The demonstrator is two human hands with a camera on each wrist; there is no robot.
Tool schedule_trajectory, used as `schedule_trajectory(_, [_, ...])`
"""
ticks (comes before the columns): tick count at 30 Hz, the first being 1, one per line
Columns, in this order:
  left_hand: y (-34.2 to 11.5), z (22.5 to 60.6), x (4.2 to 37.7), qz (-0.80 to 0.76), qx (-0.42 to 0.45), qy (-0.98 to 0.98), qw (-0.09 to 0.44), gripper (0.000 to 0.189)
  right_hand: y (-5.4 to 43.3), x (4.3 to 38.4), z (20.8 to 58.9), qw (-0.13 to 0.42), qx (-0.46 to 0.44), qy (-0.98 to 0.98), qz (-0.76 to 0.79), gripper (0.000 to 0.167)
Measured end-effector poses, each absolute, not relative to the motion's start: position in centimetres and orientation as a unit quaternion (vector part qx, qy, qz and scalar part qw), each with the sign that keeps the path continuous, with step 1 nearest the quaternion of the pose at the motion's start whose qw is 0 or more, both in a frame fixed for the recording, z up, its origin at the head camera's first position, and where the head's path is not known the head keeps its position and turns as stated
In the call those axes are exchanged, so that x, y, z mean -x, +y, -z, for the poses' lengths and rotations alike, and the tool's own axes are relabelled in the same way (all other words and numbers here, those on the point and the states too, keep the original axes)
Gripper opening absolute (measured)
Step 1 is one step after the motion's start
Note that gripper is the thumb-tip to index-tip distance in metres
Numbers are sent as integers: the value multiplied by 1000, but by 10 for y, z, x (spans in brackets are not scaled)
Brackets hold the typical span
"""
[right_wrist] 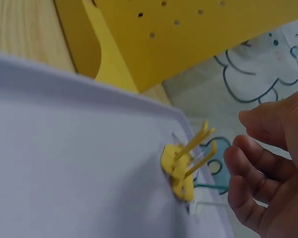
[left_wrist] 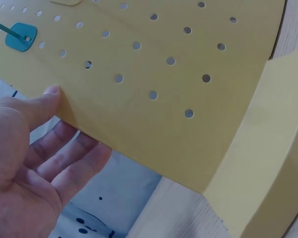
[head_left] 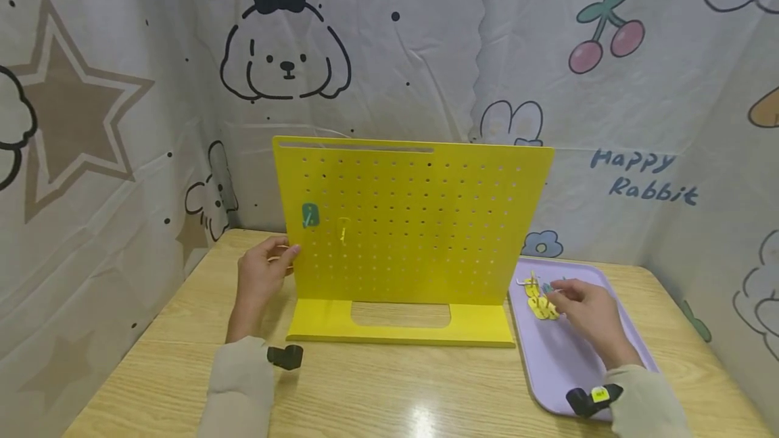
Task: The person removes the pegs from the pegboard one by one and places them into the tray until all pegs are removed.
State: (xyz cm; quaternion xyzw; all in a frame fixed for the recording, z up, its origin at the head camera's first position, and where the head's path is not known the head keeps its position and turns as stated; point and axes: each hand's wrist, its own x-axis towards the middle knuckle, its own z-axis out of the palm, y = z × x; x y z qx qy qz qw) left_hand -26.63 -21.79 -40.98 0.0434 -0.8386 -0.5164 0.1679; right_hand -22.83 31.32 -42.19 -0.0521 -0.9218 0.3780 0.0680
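Head view, clock centred on the yellow pegboard (head_left: 414,222): your left hand (head_left: 260,270) grips its edge between 8 and 9 o'clock, thumb on the front face. Teal hook (head_left: 312,213) mounted at 9. Lilac tray (head_left: 566,370) at 4; yellow hooks (head_left: 541,308) lie toward its 10 o'clock corner. Your right hand (head_left: 589,313), loosely bent, empty, hovers just beside them.

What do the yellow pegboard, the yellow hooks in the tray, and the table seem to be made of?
Yellow pegboard: probably painted metal, smooth satin; its edge looks thin, but plastic is possible.
Yellow hooks: coated metal or plastic, unclear; smooth-looking, one even yellow throughout.
Table: wood or wood-look laminate, slightly glossy; grain and a bright reflection show.
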Motion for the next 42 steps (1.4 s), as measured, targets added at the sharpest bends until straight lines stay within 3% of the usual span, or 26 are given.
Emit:
schedule_trajectory(12, [-219,412,267,516,-36,-837,177,29,261,221,384,83,0,-908,-411,45])
schedule_trajectory(20, [-217,410,268,517,-38,-837,173,29,222,225,369,142,-110,-885,-430,30])
schedule_trajectory(34, [-219,411,267,522,-42,-835,169,30,150,238,356,105,-224,-849,-467,25])
schedule_trajectory(42, [-219,411,268,520,-40,-836,172,28,112,243,350,75,-247,-839,-479,27])
